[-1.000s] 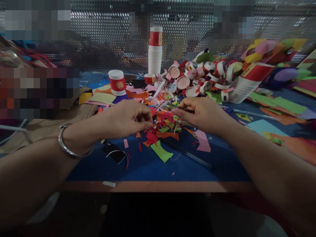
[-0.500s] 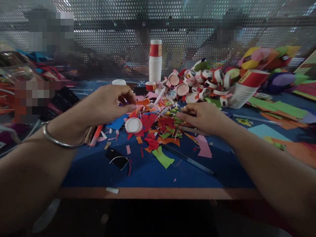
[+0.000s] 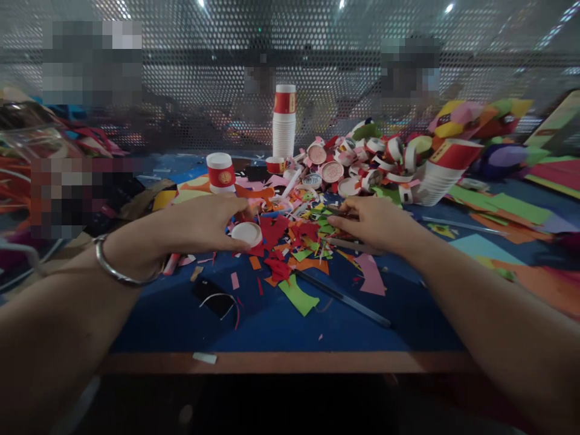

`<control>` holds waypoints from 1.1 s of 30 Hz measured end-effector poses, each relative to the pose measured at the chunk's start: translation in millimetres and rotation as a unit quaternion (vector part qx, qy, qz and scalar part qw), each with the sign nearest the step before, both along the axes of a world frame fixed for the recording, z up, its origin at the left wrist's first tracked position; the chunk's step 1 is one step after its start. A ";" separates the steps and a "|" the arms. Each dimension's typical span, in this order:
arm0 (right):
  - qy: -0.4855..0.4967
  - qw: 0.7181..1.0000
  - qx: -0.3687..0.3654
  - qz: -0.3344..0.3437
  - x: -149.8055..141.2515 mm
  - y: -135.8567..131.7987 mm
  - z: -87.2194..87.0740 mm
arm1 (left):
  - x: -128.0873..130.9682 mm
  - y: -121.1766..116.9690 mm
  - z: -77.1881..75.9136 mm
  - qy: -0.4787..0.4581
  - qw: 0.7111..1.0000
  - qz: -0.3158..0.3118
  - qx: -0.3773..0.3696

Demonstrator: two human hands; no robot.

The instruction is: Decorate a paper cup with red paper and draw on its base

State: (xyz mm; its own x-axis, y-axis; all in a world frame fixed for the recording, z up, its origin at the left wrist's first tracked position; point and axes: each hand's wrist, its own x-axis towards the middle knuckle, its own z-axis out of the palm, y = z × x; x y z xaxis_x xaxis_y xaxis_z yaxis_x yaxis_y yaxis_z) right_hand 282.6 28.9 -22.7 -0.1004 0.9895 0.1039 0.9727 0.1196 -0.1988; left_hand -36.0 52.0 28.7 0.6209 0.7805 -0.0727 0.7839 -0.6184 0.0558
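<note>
My left hand (image 3: 199,225), with a metal bangle on the wrist, reaches into a heap of coloured paper scraps (image 3: 294,241) on the blue table top (image 3: 272,320). Its fingertips close on the edge of a white round cup bottom (image 3: 248,232) that lies on the scraps. My right hand (image 3: 376,222) rests on the right side of the heap with its fingers curled round a thin dark object that I cannot make out. A slim stick (image 3: 348,244) lies under that hand.
An upturned red-and-white cup (image 3: 221,172) stands behind my left hand. Further back are a tall cup stack (image 3: 284,124), a pile of cut cup rings (image 3: 362,158) and a tipped cup stack (image 3: 441,172). A dark rod (image 3: 344,299) and a black piece (image 3: 212,295) lie near the table's front edge (image 3: 290,362). A perforated metal screen (image 3: 181,72) closes the back.
My left hand rose toward the back, then came down onto the white cup bottom. The right hand stayed almost still. The view tilted up slightly.
</note>
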 end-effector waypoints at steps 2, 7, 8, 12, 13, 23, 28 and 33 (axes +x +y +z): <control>-0.008 1.000 -0.003 -0.002 -0.3 -0.6 -0.4 | 0.2 -1.7 2.3 0.004 1.000 0.012 0.009; -0.024 1.000 -0.004 -0.005 -2.3 -4.2 1.2 | 0.8 -2.7 0.2 -0.034 0.999 0.014 0.003; -0.027 1.000 -0.005 -0.005 -2.9 -4.9 1.7 | 1.0 -2.6 -0.8 -0.033 0.999 0.009 0.001; -0.039 0.999 -0.009 -0.006 -5.7 -7.6 3.9 | 2.5 -6.4 0.6 -0.022 1.000 0.009 0.017; -0.043 0.999 -0.008 -0.008 -6.5 -8.5 4.4 | 3.5 -8.7 2.3 -0.032 0.999 0.014 0.026; -0.081 0.996 0.001 -0.048 -13.3 -19.1 12.7 | 25.9 -33.3 6.3 -0.165 0.972 -0.113 0.121; -0.085 0.995 0.004 -0.043 -17.8 -23.5 17.2 | 28.3 -35.4 -4.4 -0.184 0.963 -0.128 0.147; -0.099 0.994 0.008 -0.046 -20.6 -27.6 21.2 | 32.1 -41.6 -9.0 -0.221 0.956 -0.117 0.151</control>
State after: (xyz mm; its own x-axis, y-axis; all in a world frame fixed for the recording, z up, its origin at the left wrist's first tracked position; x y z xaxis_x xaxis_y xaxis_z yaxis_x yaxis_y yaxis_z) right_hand 262.0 1.3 -1.5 -0.0290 0.9938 0.1071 0.9996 0.0293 -0.0014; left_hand -4.0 10.4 19.7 0.6994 0.5599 0.4442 0.5628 -0.8145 0.1405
